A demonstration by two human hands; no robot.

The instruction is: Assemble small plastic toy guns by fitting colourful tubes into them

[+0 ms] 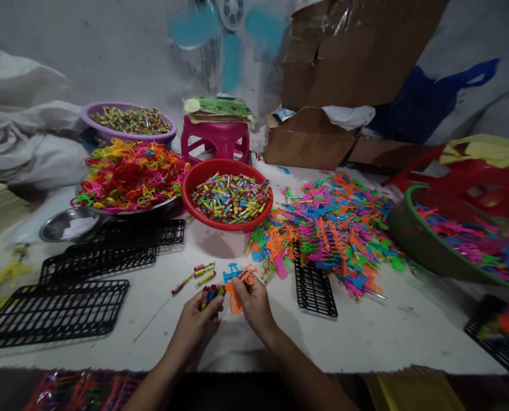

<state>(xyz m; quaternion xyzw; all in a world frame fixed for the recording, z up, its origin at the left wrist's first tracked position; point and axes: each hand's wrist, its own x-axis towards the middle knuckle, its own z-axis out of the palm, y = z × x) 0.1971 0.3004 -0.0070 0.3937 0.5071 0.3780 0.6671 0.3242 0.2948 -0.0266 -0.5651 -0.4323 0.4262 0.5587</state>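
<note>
Our left hand (199, 321) is closed around a bundle of small coloured plastic tubes (209, 294). Our right hand (254, 302) pinches a flat orange plastic cut-out piece (236, 301) low over the white tabletop (365, 337). We judge alignment matters: keep the piece steady and feed one tube at a time. Loose tubes (198, 274) lie just beyond.
</note>
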